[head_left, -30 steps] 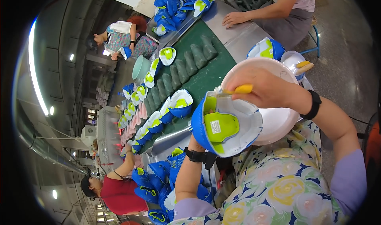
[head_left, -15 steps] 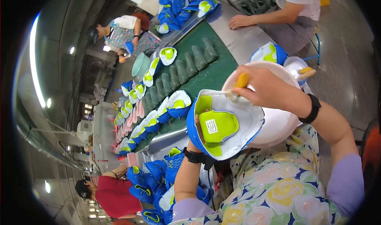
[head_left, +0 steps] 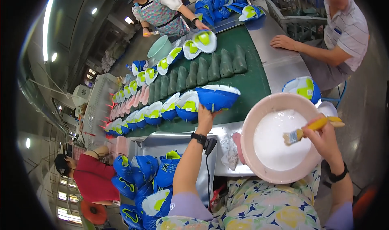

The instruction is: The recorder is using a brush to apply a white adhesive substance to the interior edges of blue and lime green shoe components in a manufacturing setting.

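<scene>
My left hand (head_left: 205,119) grips the near end of a blue shoe upper (head_left: 218,99), whose white inner edge faces up. That upper is over the green belt (head_left: 251,78), at the end of a row of similar uppers with lime insides; whether it touches the belt I cannot tell. In my right hand (head_left: 324,141) is a paintbrush (head_left: 302,134) with a yellow handle and pale bristles. The bristles hover over a pink basin (head_left: 253,157) of white liquid (head_left: 279,147).
Dark green shoe lasts (head_left: 227,64) stand along the belt's middle. A co-worker (head_left: 166,13) across it touches another upper (head_left: 204,41). A seated person (head_left: 348,31) rests a hand on the metal edge. Blue uppers (head_left: 148,167) are heaped left of me; a cloth (head_left: 230,157) lies beside the basin.
My left hand has carried the upper away from me to the row on the belt. The brush has gone from the upper's edge to above the basin. The co-worker's arm now reaches to the far row.
</scene>
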The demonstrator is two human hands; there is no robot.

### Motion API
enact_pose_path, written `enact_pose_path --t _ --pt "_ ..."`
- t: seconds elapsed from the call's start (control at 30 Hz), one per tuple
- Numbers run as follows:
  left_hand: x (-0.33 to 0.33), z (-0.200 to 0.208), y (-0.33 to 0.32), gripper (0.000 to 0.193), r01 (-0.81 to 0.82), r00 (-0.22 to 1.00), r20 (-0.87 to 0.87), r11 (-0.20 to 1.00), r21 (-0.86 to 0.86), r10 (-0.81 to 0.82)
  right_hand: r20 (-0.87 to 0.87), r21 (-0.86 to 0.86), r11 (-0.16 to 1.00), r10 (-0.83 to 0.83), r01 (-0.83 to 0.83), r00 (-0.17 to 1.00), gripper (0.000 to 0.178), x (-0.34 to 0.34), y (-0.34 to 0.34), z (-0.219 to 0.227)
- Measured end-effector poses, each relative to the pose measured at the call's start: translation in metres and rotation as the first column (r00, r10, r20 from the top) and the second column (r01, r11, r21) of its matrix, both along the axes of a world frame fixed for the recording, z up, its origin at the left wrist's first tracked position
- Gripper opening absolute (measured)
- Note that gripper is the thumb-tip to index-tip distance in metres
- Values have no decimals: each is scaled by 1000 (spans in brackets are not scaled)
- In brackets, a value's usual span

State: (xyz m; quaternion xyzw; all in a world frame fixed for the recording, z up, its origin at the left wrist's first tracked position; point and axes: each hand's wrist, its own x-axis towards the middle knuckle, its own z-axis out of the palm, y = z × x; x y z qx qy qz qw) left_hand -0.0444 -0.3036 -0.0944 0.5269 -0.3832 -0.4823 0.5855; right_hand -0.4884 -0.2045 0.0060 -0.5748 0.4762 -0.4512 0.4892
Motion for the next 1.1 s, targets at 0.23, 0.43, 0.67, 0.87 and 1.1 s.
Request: enact_pose_path --t 0.23,0.43,0.67,0.87,1.1 --pt "86 -120 -34 68 136 856 513 983 -119 -56 38 126 986 105 -109 994 18 14 7 6" --pt "135 -23 24 67 -237 775 632 936 259 21 -18 120 978 173 -169 985 16 19 -1 -5" --pt "223 46 216 74 -544 52 972 809 221 -231 -122 106 960 273 -261 954 16 21 -4 -5" --pt "175 33 264 54 -518 93 965 815 259 -247 -370 -32 932 324 -361 871 19 51 -7 15" --pt "146 39 233 53 -275 159 960 924 265 -229 -392 -65 901 373 -430 841 21 61 -2 8"
